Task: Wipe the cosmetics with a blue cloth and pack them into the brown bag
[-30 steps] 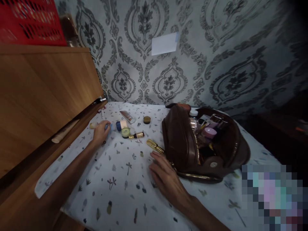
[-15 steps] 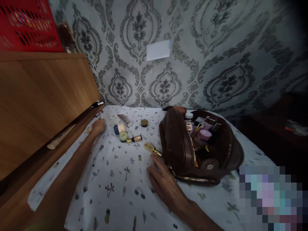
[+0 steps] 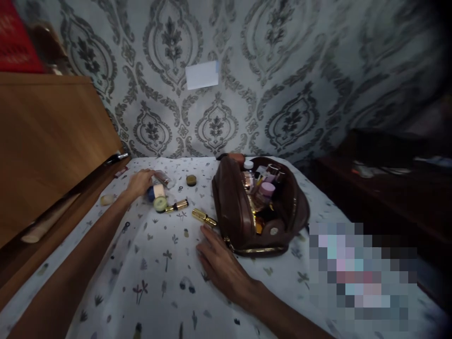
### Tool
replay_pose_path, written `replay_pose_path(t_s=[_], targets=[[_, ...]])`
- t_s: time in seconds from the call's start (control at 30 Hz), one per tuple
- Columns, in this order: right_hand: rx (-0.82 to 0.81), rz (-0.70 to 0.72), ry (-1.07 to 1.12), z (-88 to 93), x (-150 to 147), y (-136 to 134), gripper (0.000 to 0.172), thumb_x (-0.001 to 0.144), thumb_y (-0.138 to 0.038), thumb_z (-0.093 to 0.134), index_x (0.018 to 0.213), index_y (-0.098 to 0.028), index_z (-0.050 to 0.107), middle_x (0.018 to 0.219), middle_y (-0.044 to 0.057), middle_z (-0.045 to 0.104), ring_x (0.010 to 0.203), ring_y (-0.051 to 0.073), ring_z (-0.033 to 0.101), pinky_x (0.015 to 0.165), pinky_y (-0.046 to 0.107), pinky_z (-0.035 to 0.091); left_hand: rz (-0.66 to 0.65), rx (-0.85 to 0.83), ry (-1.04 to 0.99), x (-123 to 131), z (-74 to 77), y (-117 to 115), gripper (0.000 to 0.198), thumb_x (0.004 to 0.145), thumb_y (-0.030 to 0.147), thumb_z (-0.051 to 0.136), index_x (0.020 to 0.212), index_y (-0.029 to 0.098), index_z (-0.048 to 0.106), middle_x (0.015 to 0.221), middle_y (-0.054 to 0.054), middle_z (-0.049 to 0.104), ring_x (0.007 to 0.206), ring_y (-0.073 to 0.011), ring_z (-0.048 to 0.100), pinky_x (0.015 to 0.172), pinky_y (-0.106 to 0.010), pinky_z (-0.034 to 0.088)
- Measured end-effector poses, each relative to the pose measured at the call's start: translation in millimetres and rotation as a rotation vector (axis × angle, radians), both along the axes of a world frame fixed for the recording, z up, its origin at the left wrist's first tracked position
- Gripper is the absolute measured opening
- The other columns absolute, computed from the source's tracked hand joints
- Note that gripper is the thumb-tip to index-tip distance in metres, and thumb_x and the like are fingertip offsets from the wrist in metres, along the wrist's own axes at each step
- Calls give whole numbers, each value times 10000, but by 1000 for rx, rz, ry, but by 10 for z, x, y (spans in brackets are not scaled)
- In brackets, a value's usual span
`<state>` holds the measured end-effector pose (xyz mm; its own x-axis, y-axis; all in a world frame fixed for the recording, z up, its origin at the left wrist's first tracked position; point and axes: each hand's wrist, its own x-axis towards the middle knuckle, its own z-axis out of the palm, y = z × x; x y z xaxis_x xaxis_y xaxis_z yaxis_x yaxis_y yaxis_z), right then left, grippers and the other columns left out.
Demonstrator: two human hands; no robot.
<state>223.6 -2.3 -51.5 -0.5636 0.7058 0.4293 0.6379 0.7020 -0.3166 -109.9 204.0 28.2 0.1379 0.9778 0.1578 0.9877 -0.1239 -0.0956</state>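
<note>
My left hand [image 3: 140, 183] reaches over the far left of the cloth, its fingertips at the end of a clear flat tube [image 3: 162, 178]; no firm grip shows. Just below its fingers are a jar with a dark blue end [image 3: 157, 191] and a small green-lidded pot [image 3: 160, 204]. A gold tube with a black end [image 3: 178, 205] lies beside the pot. My right hand [image 3: 221, 259] rests open on the cloth, fingers loosely extended. Close to its fingertips lies a second gold tube [image 3: 204, 216], against the open brown bag [image 3: 231, 207] full of cosmetics.
A small round pot [image 3: 191, 180] stands towards the wall. At the left, a yellowish item [image 3: 107, 200] lies on the patterned cloth [image 3: 155, 263] near the wooden cabinet [image 3: 52, 127]. Dark furniture [image 3: 381, 188] is at the right, and a blurred-out patch covers the lower right.
My left hand has moved from the cloth's left edge towards the clear tube, away from the yellowish item. The view has swung right. My right hand stays by the gold tube.
</note>
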Motion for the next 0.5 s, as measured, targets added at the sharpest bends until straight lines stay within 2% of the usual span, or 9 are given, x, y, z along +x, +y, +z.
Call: replay_pose_path(t_s=[0.1,0.23,0.33,0.4,0.5], targets=[[-42,-6,-15,36,1,-18,145,923,-76,548,1012,-122,653,1482,242,502,1433,329,457,1140,455,472,-109,-85,20,177,51,249,545,878,174,420,1392,259,583,1373,-68,635,1255,-271,561,952,-344,486],[-77,13,-43,79,20,-26,138,913,-82,565,1017,-105,654,1493,251,484,1455,321,423,1165,447,438,-217,-250,63,309,72,491,658,751,164,491,1385,304,597,1275,-9,704,1152,-235,632,923,-289,496],[-105,35,-42,112,41,-28,151,925,-89,544,1021,-80,660,1470,265,499,1454,335,416,1172,449,420,-285,-363,103,283,45,603,657,643,158,513,1267,277,680,1227,-3,730,1145,-235,645,949,-277,493],[-130,44,-23,128,54,-31,179,939,-93,512,1028,-72,665,1471,265,496,1458,339,404,1177,451,408,-320,-426,135,227,10,659,669,617,169,503,1258,254,677,1255,-33,712,1164,-251,639,965,-300,497],[-155,41,-19,128,65,-35,210,930,-88,493,1047,-64,665,1488,261,471,1466,341,383,1180,440,400,-340,-400,139,141,-40,715,609,620,215,518,1204,247,691,1237,-66,701,1102,-280,663,947,-349,520]])
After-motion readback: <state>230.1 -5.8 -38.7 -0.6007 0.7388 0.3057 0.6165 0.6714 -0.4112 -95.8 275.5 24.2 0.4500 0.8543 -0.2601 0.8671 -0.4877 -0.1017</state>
